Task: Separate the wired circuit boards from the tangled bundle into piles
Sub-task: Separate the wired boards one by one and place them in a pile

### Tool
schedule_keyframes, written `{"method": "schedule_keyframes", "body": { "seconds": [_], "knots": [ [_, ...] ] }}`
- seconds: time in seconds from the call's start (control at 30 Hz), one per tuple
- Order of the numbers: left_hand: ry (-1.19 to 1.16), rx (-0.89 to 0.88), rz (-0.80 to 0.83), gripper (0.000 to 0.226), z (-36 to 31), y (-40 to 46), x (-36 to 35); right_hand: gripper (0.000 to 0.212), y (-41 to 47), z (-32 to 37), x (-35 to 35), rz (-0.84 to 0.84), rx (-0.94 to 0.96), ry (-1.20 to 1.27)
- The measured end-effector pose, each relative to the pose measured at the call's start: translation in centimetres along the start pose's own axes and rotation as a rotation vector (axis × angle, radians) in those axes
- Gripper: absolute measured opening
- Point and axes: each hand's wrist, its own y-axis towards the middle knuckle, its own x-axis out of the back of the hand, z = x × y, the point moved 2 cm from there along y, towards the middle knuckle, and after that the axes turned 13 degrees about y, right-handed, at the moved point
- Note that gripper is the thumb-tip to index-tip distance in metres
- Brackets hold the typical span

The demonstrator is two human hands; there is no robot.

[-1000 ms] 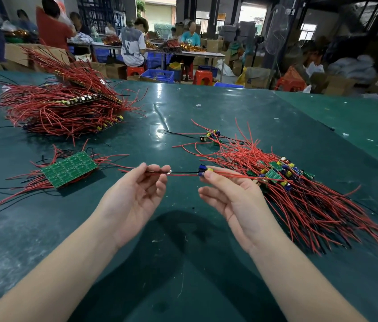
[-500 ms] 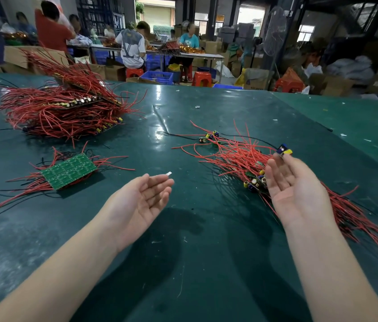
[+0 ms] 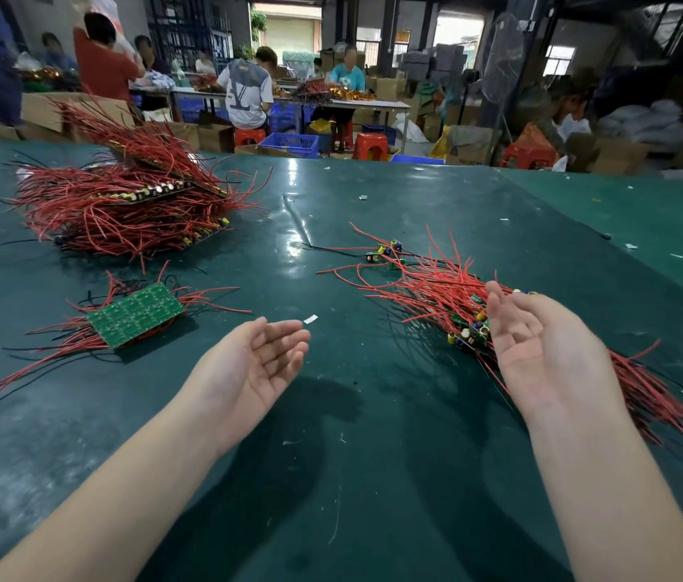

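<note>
A large tangled bundle (image 3: 121,207) of red-wired circuit boards lies at the far left of the green table (image 3: 352,476). Nearer, a green circuit board panel (image 3: 136,315) with red and black wires rests face down. On the right spreads a pile of separated small boards with red wires (image 3: 436,287). My left hand (image 3: 255,363) hovers palm up over the table, fingers relaxed, holding nothing. My right hand (image 3: 541,346) hovers palm up over the right pile, fingers straight and empty, hiding part of that pile.
A small white scrap (image 3: 310,318) lies just beyond my left fingertips. More white bits dot the far table. Beyond the table's far edge several people work at other benches among blue crates (image 3: 291,144), red stools and cardboard boxes.
One second ago both hands pinched a wired board between them. My right hand carried it to the right pile and let it go; both hands now hold nothing.
</note>
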Motion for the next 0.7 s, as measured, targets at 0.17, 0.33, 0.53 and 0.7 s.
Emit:
{"method": "schedule_keyframes", "body": {
  "seconds": [0.17, 0.33, 0.53, 0.7],
  "knots": [
    [0.08, -0.036, -0.017, 0.038, 0.0, 0.3, 0.0, 0.009, -0.6, 0.2, -0.2, 0.05, -0.043, 0.082],
    [0.153, -0.069, -0.09, 0.025, -0.5, 0.6, 0.4, 0.011, -0.9, 0.5, -0.2, 0.061, -0.087, 0.083],
    [0.149, -0.107, -0.132, 0.023, -1.0, 0.8, 0.8, 0.037, -0.7, 0.3, 0.0, 0.056, -0.111, 0.084],
    [0.138, -0.125, -0.133, 0.026, -1.1, 0.9, 1.1, 0.033, -0.6, 0.2, 0.1, 0.051, -0.142, 0.093]
  ]
}}
